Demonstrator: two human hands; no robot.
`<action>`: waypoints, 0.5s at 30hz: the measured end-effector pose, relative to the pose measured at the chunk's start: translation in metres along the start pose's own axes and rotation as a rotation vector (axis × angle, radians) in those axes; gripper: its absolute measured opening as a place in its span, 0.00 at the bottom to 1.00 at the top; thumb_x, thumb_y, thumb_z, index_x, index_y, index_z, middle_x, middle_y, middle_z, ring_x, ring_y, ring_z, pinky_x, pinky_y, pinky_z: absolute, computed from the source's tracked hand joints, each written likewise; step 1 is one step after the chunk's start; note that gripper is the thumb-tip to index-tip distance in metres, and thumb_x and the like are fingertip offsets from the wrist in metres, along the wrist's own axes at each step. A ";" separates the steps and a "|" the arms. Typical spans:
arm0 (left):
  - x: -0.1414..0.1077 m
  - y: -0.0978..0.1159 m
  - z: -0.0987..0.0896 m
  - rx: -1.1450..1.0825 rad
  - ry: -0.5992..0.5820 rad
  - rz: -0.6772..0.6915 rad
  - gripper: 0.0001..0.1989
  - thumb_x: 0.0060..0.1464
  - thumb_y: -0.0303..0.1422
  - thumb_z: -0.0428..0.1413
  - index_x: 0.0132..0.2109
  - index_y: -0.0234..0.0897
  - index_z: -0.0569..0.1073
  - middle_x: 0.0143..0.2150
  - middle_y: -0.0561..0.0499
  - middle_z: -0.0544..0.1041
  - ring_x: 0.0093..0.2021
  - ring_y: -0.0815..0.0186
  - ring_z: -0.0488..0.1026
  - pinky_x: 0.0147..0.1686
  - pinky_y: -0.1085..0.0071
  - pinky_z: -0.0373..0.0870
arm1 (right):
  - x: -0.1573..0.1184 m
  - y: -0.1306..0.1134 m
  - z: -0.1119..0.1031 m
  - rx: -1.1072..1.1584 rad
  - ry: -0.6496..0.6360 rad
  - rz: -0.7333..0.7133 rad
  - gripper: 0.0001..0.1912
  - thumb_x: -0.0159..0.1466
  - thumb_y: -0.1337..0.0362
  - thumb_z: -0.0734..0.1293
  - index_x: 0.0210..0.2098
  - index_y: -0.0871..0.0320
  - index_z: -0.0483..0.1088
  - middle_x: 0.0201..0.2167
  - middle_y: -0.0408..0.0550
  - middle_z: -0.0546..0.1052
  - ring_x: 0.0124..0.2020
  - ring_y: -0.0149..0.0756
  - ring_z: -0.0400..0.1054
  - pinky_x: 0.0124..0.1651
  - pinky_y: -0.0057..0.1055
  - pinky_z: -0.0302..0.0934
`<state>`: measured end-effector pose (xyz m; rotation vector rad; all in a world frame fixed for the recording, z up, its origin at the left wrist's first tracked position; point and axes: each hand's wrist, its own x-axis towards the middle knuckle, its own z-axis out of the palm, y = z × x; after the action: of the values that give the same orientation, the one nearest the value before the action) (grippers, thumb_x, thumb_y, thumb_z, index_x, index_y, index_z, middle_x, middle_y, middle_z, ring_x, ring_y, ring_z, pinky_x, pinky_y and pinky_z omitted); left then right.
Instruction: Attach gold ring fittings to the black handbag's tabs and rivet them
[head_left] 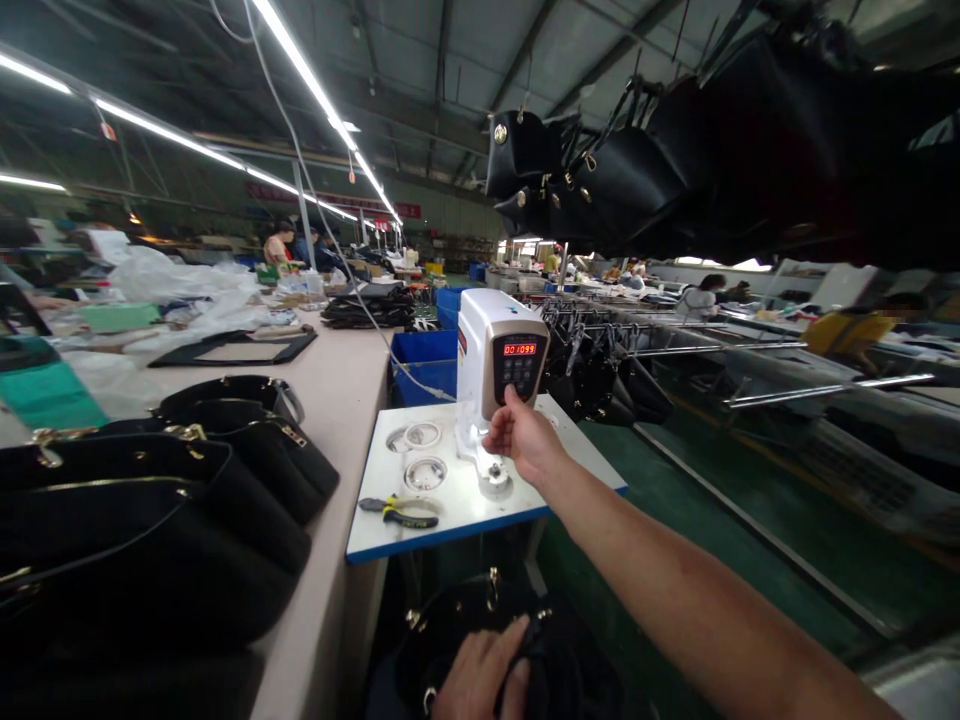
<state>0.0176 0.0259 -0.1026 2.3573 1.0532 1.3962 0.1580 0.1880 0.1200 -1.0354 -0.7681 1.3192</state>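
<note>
- A long pale table (349, 400) runs down the left side, with plastic wrapping and flat dark pieces farther along it.
- Black bags hang in a row (675, 160) overhead at the right, some showing gold-coloured hardware.
- More black bags (217, 530) stand close together on the near part of the table.
- A white platform (465, 515) with a blue edge sits just beside the table and carries the machine.
- Blue bins (424, 355) stand behind the platform.
- A black bag (577, 660) with gold-coloured fittings is at the bottom centre, in front of the platform and lower than its top, under the left hand.
- The white machine (471, 370) stands upright toward the back of the platform, its lit work area just beside the right hand.
- The right hand (529, 440) holds nothing visible: its thumb points up to the machine's front panel, the other fingers loosely curled.
- The left hand (480, 680) has its fingers bent and closed on the black bag near the top; its lower part is cut off by the frame.
- Pliers (405, 516) with black and yellow handles lie near the platform's front edge.
- Round dishes (407, 476) sit behind the pliers.
- The red display (520, 350) reads 001099, above the right thumb.
</note>
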 end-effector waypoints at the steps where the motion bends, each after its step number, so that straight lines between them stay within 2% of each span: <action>1: 0.003 0.011 -0.008 -0.050 -0.034 -0.012 0.17 0.69 0.35 0.52 0.62 0.45 0.73 0.45 0.49 0.82 0.44 0.66 0.81 0.43 0.75 0.80 | -0.004 0.003 -0.004 -0.031 -0.015 -0.018 0.32 0.73 0.44 0.59 0.21 0.59 0.68 0.17 0.45 0.73 0.18 0.33 0.71 0.24 0.29 0.65; 3: 0.009 0.030 -0.019 -0.100 -0.067 -0.088 0.18 0.69 0.31 0.52 0.62 0.46 0.72 0.48 0.48 0.80 0.47 0.66 0.80 0.44 0.73 0.80 | -0.018 0.013 -0.020 -0.155 -0.077 -0.086 0.31 0.70 0.41 0.63 0.23 0.59 0.70 0.18 0.45 0.74 0.20 0.34 0.72 0.27 0.29 0.66; 6: 0.010 0.051 -0.023 -0.055 -0.078 -0.147 0.18 0.67 0.29 0.52 0.60 0.44 0.74 0.47 0.45 0.78 0.45 0.61 0.78 0.41 0.65 0.79 | -0.051 0.034 -0.059 -0.514 -0.216 -0.167 0.26 0.65 0.41 0.68 0.27 0.59 0.74 0.23 0.45 0.77 0.27 0.35 0.74 0.35 0.31 0.67; 9: 0.004 0.065 -0.018 -0.023 -0.116 -0.157 0.18 0.67 0.28 0.51 0.61 0.43 0.73 0.43 0.45 0.77 0.41 0.60 0.75 0.37 0.62 0.75 | -0.089 0.055 -0.107 -0.938 -0.304 -0.100 0.19 0.66 0.47 0.69 0.34 0.58 0.78 0.32 0.46 0.81 0.36 0.36 0.74 0.42 0.31 0.64; 12: -0.002 0.081 -0.013 -0.159 -0.188 -0.162 0.21 0.67 0.25 0.50 0.64 0.42 0.70 0.44 0.46 0.77 0.41 0.63 0.76 0.37 0.66 0.75 | -0.126 0.071 -0.148 -1.064 -0.326 0.024 0.17 0.68 0.49 0.67 0.41 0.56 0.79 0.39 0.46 0.82 0.40 0.38 0.74 0.44 0.33 0.64; 15: -0.006 0.099 -0.012 -0.225 -0.275 -0.126 0.23 0.66 0.24 0.49 0.65 0.42 0.68 0.46 0.46 0.77 0.42 0.64 0.77 0.37 0.70 0.76 | -0.159 0.077 -0.170 -1.077 -0.333 0.010 0.20 0.70 0.48 0.64 0.43 0.55 0.80 0.42 0.48 0.82 0.45 0.42 0.75 0.50 0.36 0.64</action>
<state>0.0525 -0.0518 -0.0508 2.1991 0.8998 1.0484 0.2621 -0.0005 0.0015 -1.6476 -1.8318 1.0634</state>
